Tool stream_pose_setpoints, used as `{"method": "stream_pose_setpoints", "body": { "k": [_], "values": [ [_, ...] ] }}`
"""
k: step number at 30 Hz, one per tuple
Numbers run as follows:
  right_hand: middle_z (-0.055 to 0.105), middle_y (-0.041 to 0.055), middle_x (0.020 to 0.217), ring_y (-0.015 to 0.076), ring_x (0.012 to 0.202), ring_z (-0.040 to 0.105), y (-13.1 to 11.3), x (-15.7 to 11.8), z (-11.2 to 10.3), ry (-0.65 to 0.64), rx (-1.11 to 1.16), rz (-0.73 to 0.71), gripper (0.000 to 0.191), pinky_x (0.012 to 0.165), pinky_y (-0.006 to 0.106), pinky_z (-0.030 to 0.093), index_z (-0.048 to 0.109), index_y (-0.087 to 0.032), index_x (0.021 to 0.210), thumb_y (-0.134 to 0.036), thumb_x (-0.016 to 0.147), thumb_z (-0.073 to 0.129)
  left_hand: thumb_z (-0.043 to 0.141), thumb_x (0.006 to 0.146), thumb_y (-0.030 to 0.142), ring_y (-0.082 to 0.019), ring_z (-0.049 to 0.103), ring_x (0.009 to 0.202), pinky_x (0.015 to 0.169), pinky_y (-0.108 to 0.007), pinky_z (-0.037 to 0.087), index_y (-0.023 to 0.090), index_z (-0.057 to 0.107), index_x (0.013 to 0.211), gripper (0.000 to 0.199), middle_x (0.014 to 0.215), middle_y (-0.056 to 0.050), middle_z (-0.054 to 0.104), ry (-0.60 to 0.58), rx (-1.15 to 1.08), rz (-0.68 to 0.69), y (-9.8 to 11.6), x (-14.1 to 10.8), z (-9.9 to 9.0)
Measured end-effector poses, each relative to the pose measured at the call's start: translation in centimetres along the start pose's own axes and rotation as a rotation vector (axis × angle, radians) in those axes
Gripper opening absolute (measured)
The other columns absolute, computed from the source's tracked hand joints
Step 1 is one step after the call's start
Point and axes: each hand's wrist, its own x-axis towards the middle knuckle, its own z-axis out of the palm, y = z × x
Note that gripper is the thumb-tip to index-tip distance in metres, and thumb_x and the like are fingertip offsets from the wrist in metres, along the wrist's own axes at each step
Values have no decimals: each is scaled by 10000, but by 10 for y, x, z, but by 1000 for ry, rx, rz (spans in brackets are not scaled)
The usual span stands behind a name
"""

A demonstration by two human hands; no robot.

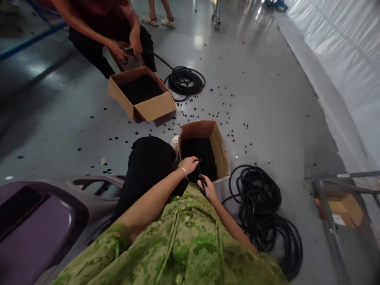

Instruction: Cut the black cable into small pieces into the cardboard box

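My left hand (188, 164) is closed in a pinch on the end of a thin black hose (199, 160), above the near cardboard box (221, 152). Just to its right and nearer my body, my right hand (209, 188) is closed round a slim dark tool (200, 175) pointing up toward the hose end. Its exact kind is too small to make out. Small black pieces (194, 147) fill much of the box between my knees. Beside the box, on the right, lies a loose tangle of black hose (260, 191) on the floor.
Across from me a seated co-worker's hands (126, 49) work over another cardboard box (155, 107) of black pieces. A coiled black hose (185, 81) lies beside it. Black bits dot the grey floor (258, 78). A purple-grey chair (61, 214) stands left, a metal frame (328, 211) right.
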Motion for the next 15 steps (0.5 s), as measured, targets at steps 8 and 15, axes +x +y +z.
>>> {"method": "stream_pose_setpoints", "body": {
  "k": [8, 15],
  "values": [
    [672, 24, 786, 122, 626, 582, -3, -2, -1, -10, 66, -25, 461, 588, 215, 457, 645, -146, 1176, -458, 837, 638, 493, 954, 309, -157, 653, 885, 799, -237, 464, 201, 676, 1218, 339, 1002, -57, 741, -48, 12, 34, -1, -1, 3],
    [659, 41, 833, 146, 672, 590, -8, -3, -3, -75, 38, 40, 526, 602, 241, 469, 610, -151, 1220, -500, 828, 628, 476, 953, 317, -157, 661, 895, 784, -230, 471, 207, 681, 1186, 329, 1005, -43, 739, -70, 44, 52, 1, -4, 2]
  ]
}}
